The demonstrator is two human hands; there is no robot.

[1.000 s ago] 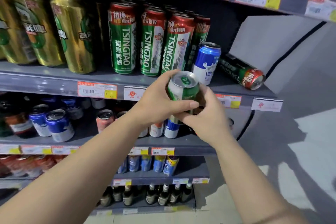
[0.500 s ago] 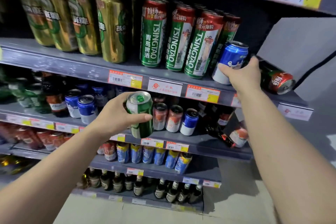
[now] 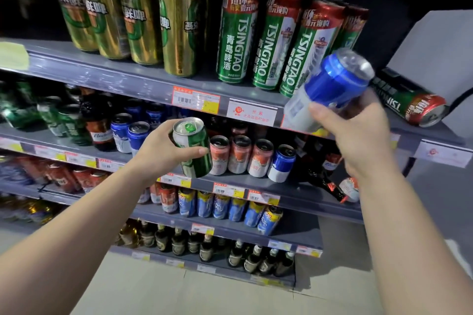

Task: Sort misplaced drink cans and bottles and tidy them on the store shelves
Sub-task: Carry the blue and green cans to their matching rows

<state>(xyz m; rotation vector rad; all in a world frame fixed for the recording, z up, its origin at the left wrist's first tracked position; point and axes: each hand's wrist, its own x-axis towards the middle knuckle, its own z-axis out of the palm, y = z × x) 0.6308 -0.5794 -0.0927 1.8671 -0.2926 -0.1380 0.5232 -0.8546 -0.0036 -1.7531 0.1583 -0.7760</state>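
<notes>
The person's left hand [image 3: 163, 151] grips a short green can [image 3: 192, 147] with a silver top and a green pull tab, fingers and thumb curled round its body; the can is tilted slightly, top toward the camera, held in the air in front of the second shelf [image 3: 302, 194]. The right hand [image 3: 358, 130] holds a blue and white can [image 3: 330, 87], its upper half glossy blue, its lower half white with faint blue print, its silver top blurred. That can leans steeply to the right, clear of the top shelf [image 3: 143, 79] and in front of its edge, with the thumb laid across the white part and the fingers wrapped behind it. On the top shelf stand tall gold cans [image 3: 179, 25] at the left and, beside them, tall green Tsingtao cans [image 3: 238, 33] with red tops and white lettering, all upright. At the right end of that shelf one more Tsingtao can [image 3: 409, 102] lies on its side, its red end facing out, near the held blue can. On the second shelf, just behind the green can, stand three red and white cans [image 3: 240, 156] and a small blue and white can [image 3: 281, 163] in a row; farther left are two blue cans [image 3: 128, 133] and some dark bottles. A dark bottle [image 3: 325, 184] lies on its side at the right of that shelf, beneath the right wrist. Lower shelves hold blue and yellow cans [image 3: 220, 207] and a row of brown bottles [image 3: 179, 240].
</notes>
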